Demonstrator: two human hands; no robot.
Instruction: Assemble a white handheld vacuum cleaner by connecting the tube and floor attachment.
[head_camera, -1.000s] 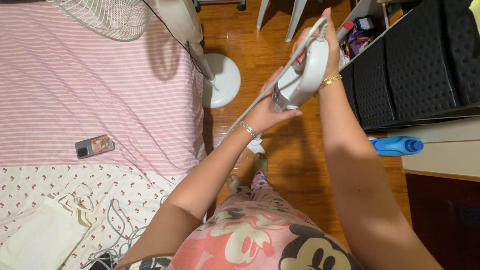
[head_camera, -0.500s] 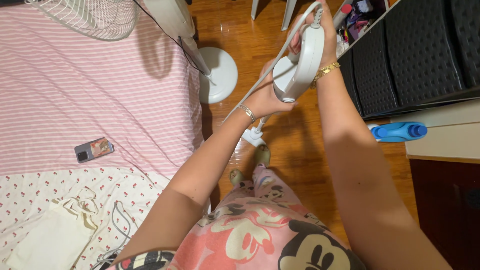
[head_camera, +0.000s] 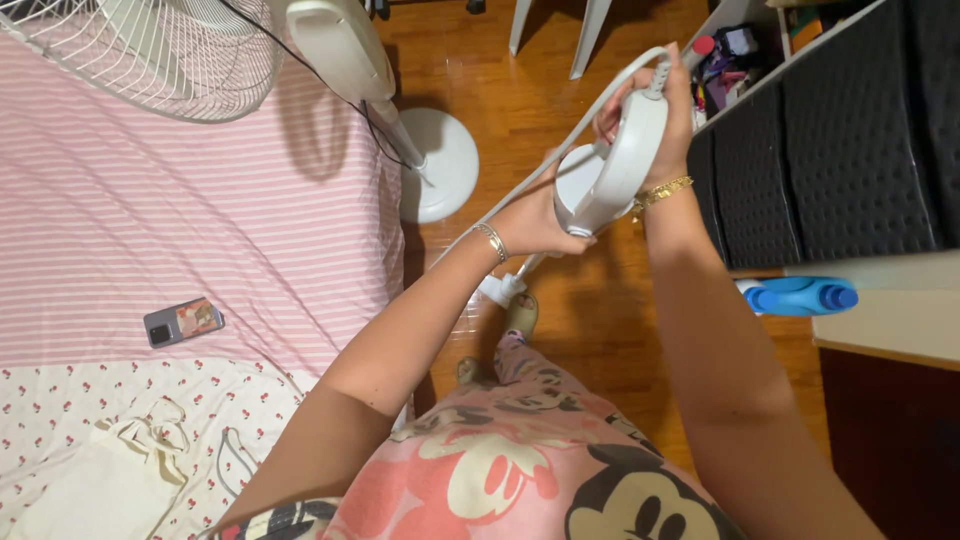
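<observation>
- White handheld appliance (head_camera: 610, 170) with a loop handle is held up in the air over the wooden floor (head_camera: 610, 330), between the bed and the black drawer unit (head_camera: 830, 140).
- Right hand (head_camera: 660, 110): fingers wrapped closed around the top of the loop handle, at the appliance's upper end.
- Left hand (head_camera: 535, 215): closed on the lower, rounded body of the appliance, from the left side.
- Long axis runs from lower left to upper right in the head view; lower end sits by the left hand, upper end under the right hand.
- White cord (head_camera: 560, 150) leaves the top near the right hand and runs down-left past the left wrist toward the floor.
- Nearby: standing fan (head_camera: 330, 50) with round base, pink striped bed sheet (head_camera: 180, 230) with a phone (head_camera: 183, 321) on it, blue bottle (head_camera: 800, 297) lying on the counter at right.
</observation>
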